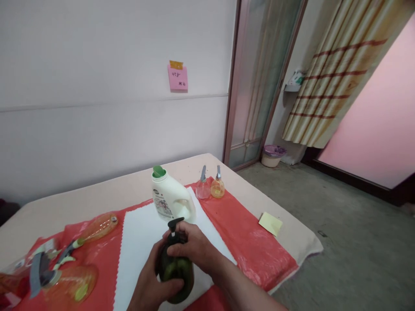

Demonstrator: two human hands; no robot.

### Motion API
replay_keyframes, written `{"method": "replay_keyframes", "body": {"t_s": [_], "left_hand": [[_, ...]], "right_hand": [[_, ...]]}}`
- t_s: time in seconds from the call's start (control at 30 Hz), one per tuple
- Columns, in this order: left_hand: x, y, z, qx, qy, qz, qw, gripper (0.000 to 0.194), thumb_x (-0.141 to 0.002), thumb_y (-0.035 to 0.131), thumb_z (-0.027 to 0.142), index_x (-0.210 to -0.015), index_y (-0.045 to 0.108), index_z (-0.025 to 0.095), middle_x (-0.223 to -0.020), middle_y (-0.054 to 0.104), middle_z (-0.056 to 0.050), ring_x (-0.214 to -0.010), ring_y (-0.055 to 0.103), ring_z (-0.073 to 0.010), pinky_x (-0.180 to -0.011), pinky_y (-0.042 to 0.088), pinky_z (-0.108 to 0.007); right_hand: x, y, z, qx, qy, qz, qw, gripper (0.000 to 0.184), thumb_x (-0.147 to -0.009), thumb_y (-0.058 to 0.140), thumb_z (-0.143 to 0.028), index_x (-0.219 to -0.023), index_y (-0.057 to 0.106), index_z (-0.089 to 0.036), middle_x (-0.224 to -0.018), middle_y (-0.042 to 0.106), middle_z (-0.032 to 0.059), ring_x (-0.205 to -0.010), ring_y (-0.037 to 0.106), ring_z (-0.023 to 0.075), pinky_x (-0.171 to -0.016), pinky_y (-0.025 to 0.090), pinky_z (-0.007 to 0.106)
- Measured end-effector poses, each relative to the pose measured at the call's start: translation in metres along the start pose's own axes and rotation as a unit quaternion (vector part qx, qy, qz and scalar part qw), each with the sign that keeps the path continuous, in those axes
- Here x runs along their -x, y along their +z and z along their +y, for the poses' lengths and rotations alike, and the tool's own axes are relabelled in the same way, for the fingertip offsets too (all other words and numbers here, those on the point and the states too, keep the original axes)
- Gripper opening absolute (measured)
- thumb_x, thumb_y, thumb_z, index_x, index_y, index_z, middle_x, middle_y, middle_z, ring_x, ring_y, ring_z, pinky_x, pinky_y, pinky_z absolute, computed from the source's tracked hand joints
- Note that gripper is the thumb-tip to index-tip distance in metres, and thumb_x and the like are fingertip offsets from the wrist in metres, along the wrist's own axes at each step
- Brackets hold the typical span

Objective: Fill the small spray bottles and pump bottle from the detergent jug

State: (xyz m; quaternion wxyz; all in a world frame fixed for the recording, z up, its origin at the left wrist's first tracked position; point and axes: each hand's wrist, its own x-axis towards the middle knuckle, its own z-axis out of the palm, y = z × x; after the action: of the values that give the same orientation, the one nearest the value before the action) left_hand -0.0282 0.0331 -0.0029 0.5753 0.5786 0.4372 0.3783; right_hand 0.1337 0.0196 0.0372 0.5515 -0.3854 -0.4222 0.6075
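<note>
A dark green pump bottle [177, 276] with a black pump head is held over a white cloth, close in front of me. My left hand [155, 278] wraps round its body from the left, with the thumb across the front. Around the bottle's neck, just below the pump nozzle, my right hand [194, 246] is closed. Right behind it stands a white detergent jug [171, 196] with a green-rimmed mouth and a side handle. The white cloth [134, 255] lies on red plastic sheeting [249, 242].
Two small spray bottles, one clear [203, 190] and one yellowish [217, 188], stand at the back right. An orange spray bottle [71, 280] and another orange bottle [100, 226] lie left. Yellow notes [270, 223] rest near the table's right edge.
</note>
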Motion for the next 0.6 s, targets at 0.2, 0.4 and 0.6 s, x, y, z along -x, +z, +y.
{"method": "replay_keyframes", "body": {"t_s": [0.2, 0.4, 0.6], "left_hand": [[0.001, 0.001, 0.004, -0.009, 0.015, -0.003, 1.000, 0.086, -0.048, 0.081, 0.032, -0.128, 0.053, 0.019, -0.117, 0.069, -0.010, -0.106, 0.066, -0.0338, -0.089, 0.054, -0.043], [0.001, 0.007, 0.008, -0.114, -0.019, 0.062, 0.991, 0.083, -0.055, 0.076, 0.032, -0.133, 0.049, 0.020, -0.118, 0.069, -0.010, -0.105, 0.066, -0.0318, -0.089, 0.053, -0.042], [0.000, 0.014, -0.002, -0.264, 0.017, 0.126, 0.956, 0.082, -0.062, 0.074, 0.046, -0.135, 0.046, 0.022, -0.134, 0.058, -0.013, -0.120, 0.059, -0.0355, -0.099, 0.047, -0.049]], "right_hand": [[0.000, -0.009, 0.000, -0.030, -0.008, -0.049, 0.998, 0.047, -0.060, 0.085, -0.035, -0.102, 0.073, -0.019, -0.093, 0.067, 0.0007, -0.092, 0.060, 0.0184, -0.087, 0.043, 0.032], [-0.003, 0.001, 0.008, 0.092, -0.060, 0.032, 0.993, 0.031, -0.068, 0.077, -0.032, -0.096, 0.069, -0.020, -0.093, 0.064, 0.0004, -0.093, 0.057, 0.0198, -0.085, 0.043, 0.032], [-0.001, 0.014, 0.015, 0.292, -0.076, 0.203, 0.932, 0.016, -0.068, 0.071, -0.024, -0.083, 0.064, -0.022, -0.087, 0.061, -0.0004, -0.082, 0.055, 0.0172, -0.075, 0.044, 0.029]]}}
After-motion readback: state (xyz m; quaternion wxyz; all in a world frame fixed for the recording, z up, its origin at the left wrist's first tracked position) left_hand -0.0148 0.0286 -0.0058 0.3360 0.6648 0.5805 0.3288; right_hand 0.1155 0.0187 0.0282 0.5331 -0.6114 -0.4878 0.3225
